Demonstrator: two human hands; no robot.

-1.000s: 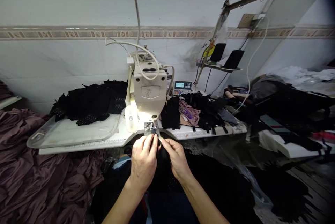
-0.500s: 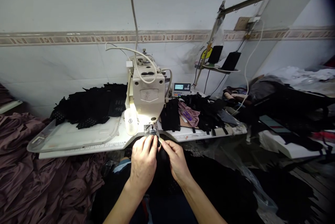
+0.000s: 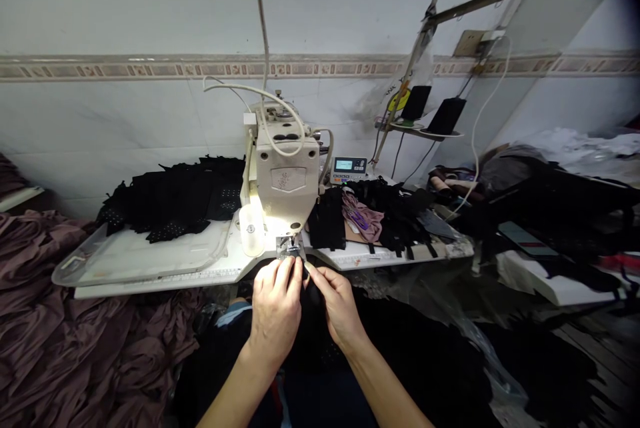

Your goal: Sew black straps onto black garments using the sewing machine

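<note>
A sewing machine (image 3: 287, 181) stands in front of me with its lamp lit over the needle area. Just before the presser foot (image 3: 293, 249), my left hand (image 3: 275, 305) has its fingers pressed together on the edge of a black fabric piece (image 3: 313, 311). Close to its right, my right hand (image 3: 340, 305) pinches the same fabric between thumb and forefinger. From there the cloth hangs down between my wrists towards my lap. The fingers partly hide the edge under the foot.
Black perforated fabric pieces (image 3: 175, 198) lie stacked on the left of the table. A control panel (image 3: 349, 168), a mauve cloth bundle (image 3: 365, 218) and black strips (image 3: 330, 218) are on the right. Black thread cones (image 3: 447, 116) sit on a stand. Mauve fabric (image 3: 75, 321) is heaped at left.
The camera view has shifted slightly, so the machine and thread stand appear a little further right. Both hands keep nearly the same place and hold on the fabric.
</note>
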